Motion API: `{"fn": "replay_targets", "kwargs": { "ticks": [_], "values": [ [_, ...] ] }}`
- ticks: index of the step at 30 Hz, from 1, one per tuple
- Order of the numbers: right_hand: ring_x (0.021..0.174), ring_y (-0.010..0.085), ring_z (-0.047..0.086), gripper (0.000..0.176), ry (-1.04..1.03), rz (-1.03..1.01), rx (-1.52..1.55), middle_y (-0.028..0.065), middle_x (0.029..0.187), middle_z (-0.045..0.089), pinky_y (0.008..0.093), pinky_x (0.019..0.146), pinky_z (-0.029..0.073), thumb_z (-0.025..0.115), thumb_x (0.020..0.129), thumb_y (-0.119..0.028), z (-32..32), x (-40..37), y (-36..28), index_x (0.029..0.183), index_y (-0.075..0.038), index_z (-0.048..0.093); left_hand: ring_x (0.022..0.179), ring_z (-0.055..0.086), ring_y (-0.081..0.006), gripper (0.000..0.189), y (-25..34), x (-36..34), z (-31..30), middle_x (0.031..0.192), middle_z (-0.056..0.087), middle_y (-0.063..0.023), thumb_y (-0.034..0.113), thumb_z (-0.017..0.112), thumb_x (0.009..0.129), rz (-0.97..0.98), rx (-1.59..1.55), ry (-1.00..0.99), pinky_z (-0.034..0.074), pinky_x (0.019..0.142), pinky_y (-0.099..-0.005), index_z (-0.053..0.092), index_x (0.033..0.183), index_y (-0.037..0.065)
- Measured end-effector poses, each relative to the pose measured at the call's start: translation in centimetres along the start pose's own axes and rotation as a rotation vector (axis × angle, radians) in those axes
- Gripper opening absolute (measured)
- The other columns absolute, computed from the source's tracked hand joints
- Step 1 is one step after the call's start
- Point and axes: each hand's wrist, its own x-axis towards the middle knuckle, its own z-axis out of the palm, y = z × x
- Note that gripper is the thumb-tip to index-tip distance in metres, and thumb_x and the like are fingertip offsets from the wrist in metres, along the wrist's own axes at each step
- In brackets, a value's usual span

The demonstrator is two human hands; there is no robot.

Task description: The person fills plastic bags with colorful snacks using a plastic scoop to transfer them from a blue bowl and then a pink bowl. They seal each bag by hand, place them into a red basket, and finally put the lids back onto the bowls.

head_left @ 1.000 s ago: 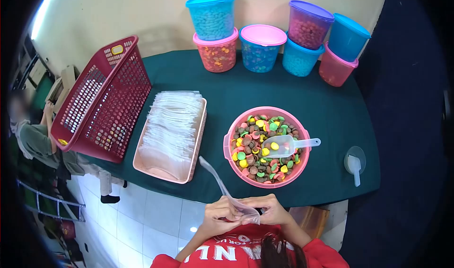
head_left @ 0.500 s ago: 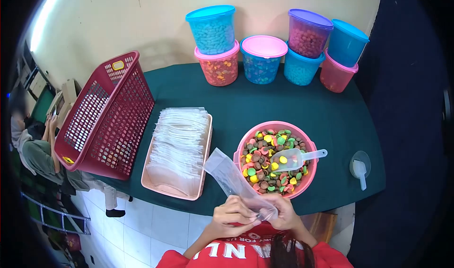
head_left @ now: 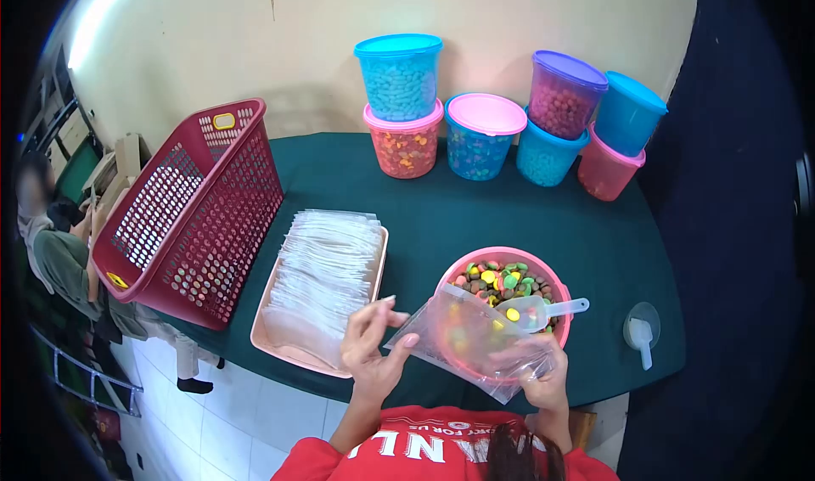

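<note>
A clear plastic bag [head_left: 463,345] lies slantwise in front of me, overlapping the near part of the pink bowl [head_left: 567,311]. My right hand [head_left: 545,375] grips its right end, some fingers showing through the film. Beside the bag's left end is my left hand [head_left: 373,345], fingers spread and thumb apart, the thumb tip right at the bag's edge. Brown, green, yellow and pink candies [head_left: 526,273] fill the bowl. On them rests a clear scoop [head_left: 543,311], its handle over the right rim.
A peach tray [head_left: 280,345] of stacked clear bags [head_left: 327,264] stands left of the bowl. Further left is a maroon basket [head_left: 221,235]. Lidded tubs [head_left: 399,82] line the wall. At the right sits a small cup [head_left: 643,332] with a scoop. A person [head_left: 68,252] sits far left.
My left hand has let go of the bag and moved left with fingers spread. The bag has swung lower and flatter across the bowl, still in my right hand. The view has shifted slightly.
</note>
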Motion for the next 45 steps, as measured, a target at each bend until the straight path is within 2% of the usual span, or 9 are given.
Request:
{"fn": "replay_targets", "kwargs": {
  "ticks": [3, 12, 17, 20, 29, 32, 37, 43, 45],
  "values": [
    [0.084, 0.0262, 0.060, 0.031, 0.006, 0.068, 0.011, 0.0208, 0.089, 0.059, 0.0348, 0.077, 0.048, 0.038, 0.068, 0.007, -0.1, 0.3, 0.0, 0.098, 0.005, 0.039, 0.071, 0.057, -0.0174, 0.031, -0.7, 0.2, 0.4, 0.094, 0.057, -0.0138, -0.001, 0.069, 0.064, 0.133, 0.051, -0.083, 0.046, 0.062, -0.0250, 0.061, 0.095, 0.000],
    [0.077, 0.0268, 0.061, 0.027, 0.016, 0.232, 0.139, 0.0231, 0.086, 0.059, 0.0341, 0.070, 0.050, 0.049, 0.075, -0.008, -0.4, 1.4, 0.1, 0.097, 0.001, 0.038, 0.062, 0.053, -0.0122, 0.025, -2.4, 0.0, 0.9, 0.092, 0.058, -0.0111, -0.005, 0.066, 0.065, 0.070, 0.143, -0.074, 0.042, 0.051, -0.0203, 0.064, 0.089, 0.002],
    [0.093, 0.0305, 0.056, 0.031, -0.149, 0.239, 0.217, 0.0235, 0.097, 0.056, 0.0409, 0.080, 0.047, 0.041, 0.081, -0.002, -1.0, 1.5, 0.2, 0.111, 0.003, 0.034, 0.067, 0.054, -0.0122, 0.020, -2.9, 0.0, 0.6, 0.093, 0.057, -0.0115, -0.005, 0.064, 0.067, 0.052, 0.157, -0.135, 0.043, 0.056, -0.0210, 0.061, 0.086, 0.000],
    [0.094, 0.0284, 0.056, 0.036, -0.131, 0.307, 0.171, 0.0219, 0.098, 0.056, 0.0383, 0.081, 0.046, 0.039, 0.078, 0.002, -0.9, 1.7, -0.4, 0.114, 0.004, 0.036, 0.076, 0.054, -0.0134, 0.015, -2.9, -0.7, 0.2, 0.090, 0.056, -0.0117, -0.006, 0.057, 0.072, -0.386, -0.302, -0.073, 0.042, 0.068, -0.0221, 0.051, 0.085, -0.001],
    [0.082, 0.0152, 0.058, 0.041, -0.154, 0.263, -0.253, 0.0104, 0.092, 0.061, 0.0287, 0.077, 0.045, 0.045, 0.068, 0.005, -1.8, 2.8, -1.3, 0.108, -0.001, 0.054, 0.071, 0.054, -0.0118, 0.007, -3.1, -0.4, -2.3, 0.074, 0.058, -0.0099, -0.006, 0.062, 0.068, -0.486, -0.328, -0.163, 0.042, 0.063, -0.0219, 0.057, 0.069, -0.002],
    [0.073, 0.0109, 0.057, 0.033, -0.197, 0.195, -0.459, 0.0063, 0.082, 0.061, 0.0226, 0.059, 0.047, 0.050, 0.072, 0.005, -2.5, 3.7, -1.9, 0.104, 0.001, 0.056, 0.067, 0.054, -0.0110, 0.007, -3.0, -0.4, -3.1, 0.076, 0.059, -0.0099, -0.006, 0.062, 0.067, -0.526, -0.353, -0.175, 0.042, 0.060, -0.0211, 0.059, 0.071, -0.001],
    [0.067, 0.0066, 0.055, 0.026, -0.082, 0.230, -0.246, 0.0040, 0.080, 0.059, 0.0202, 0.056, 0.047, 0.051, 0.076, 0.006, -2.9, 3.3, -0.6, 0.101, 0.002, 0.057, 0.063, 0.054, -0.0097, 0.006, -3.1, -0.8, -3.3, 0.078, 0.059, -0.0104, -0.006, 0.062, 0.068, -0.502, -0.324, -0.215, 0.042, 0.055, -0.0203, 0.058, 0.070, -0.002],
    [0.064, 0.0061, 0.055, 0.026, -0.021, 0.326, -0.029, 0.0040, 0.080, 0.058, 0.0195, 0.056, 0.047, 0.048, 0.079, 0.003, -2.7, 3.5, 0.3, 0.105, 0.001, 0.053, 0.064, 0.047, -0.0074, 0.006, -3.4, -0.8, -2.8, 0.071, 0.051, -0.0041, -0.004, 0.058, 0.073, -0.621, -0.670, -0.146, 0.041, 0.063, -0.0210, 0.054, 0.076, 0.000],
    [0.064, 0.0062, 0.055, 0.028, -0.036, 0.336, -0.031, 0.0039, 0.081, 0.058, 0.0196, 0.056, 0.047, 0.046, 0.080, 0.002, -2.5, 3.6, 0.0, 0.108, 0.001, 0.050, 0.072, 0.045, -0.0091, 0.023, -2.2, 0.1, -1.9, 0.077, 0.046, -0.0022, -0.001, 0.058, 0.074, -0.708, -0.263, -0.112, 0.039, 0.071, -0.0244, 0.047, 0.094, 0.002]
  ]
}}
